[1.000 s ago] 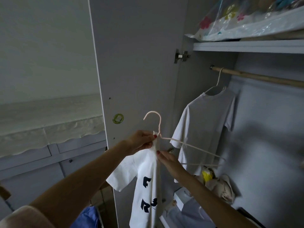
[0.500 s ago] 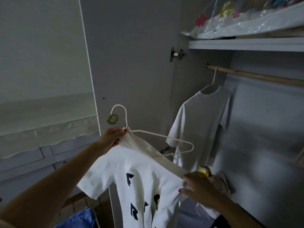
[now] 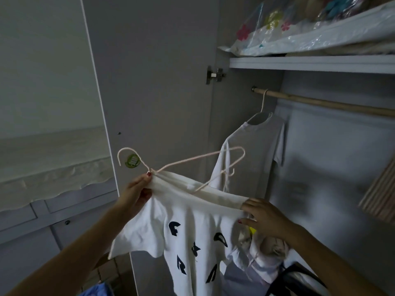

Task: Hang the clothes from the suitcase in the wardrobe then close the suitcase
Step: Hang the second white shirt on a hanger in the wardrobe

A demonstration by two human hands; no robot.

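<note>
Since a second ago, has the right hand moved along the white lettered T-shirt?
Yes. The right hand has slid out from the pink wire hanger's neck, beside the left hand, to the white lettered T-shirt's far shoulder.

Home bedroom, dim light. Evidence: open grey wardrobe door [image 3: 154,82], wooden hanging rail [image 3: 324,102] carrying a white T-shirt [image 3: 254,150], shelf [image 3: 310,63] holding bagged bedding [image 3: 299,33].

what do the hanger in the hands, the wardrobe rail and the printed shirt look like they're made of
Hanger: thin pale pink rod, probably coated wire or plastic, judging by its slim bent hook.
Wardrobe rail: looks like bare wood, tan and matte, with a metal socket at its end.
Printed shirt: soft white knit, likely cotton; it drapes and creases, with dark printed letters.
</note>
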